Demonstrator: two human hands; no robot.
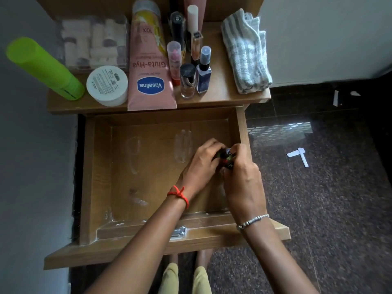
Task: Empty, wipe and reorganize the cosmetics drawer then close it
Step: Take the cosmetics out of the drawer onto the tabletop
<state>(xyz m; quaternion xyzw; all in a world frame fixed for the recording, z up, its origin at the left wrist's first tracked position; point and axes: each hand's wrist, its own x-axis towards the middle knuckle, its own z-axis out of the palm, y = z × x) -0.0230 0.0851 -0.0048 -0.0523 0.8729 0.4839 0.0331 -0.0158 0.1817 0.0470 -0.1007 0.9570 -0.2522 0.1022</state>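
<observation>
The wooden drawer (99, 166) is pulled out, its floor bare apart from pale dusty marks. Over its right side both hands meet around a few small dark cosmetic tubes (226, 156). My left hand (201, 164), with a red thread at the wrist, grips them from the left. My right hand (244, 183), wearing a silver bracelet, grips them from the right. The tubes are mostly hidden by the fingers. On the shelf top (220, 94) lie a pink Vaseline tube (148, 66), a white jar (107, 85), a green bottle (42, 66) and several small bottles (191, 60).
A striped grey-white cloth (246, 52) lies folded at the shelf's right end. A clear box of small items (93, 41) sits at the back left. A grey wall is on the left. Dark speckled floor with white paper scraps (298, 154) lies to the right.
</observation>
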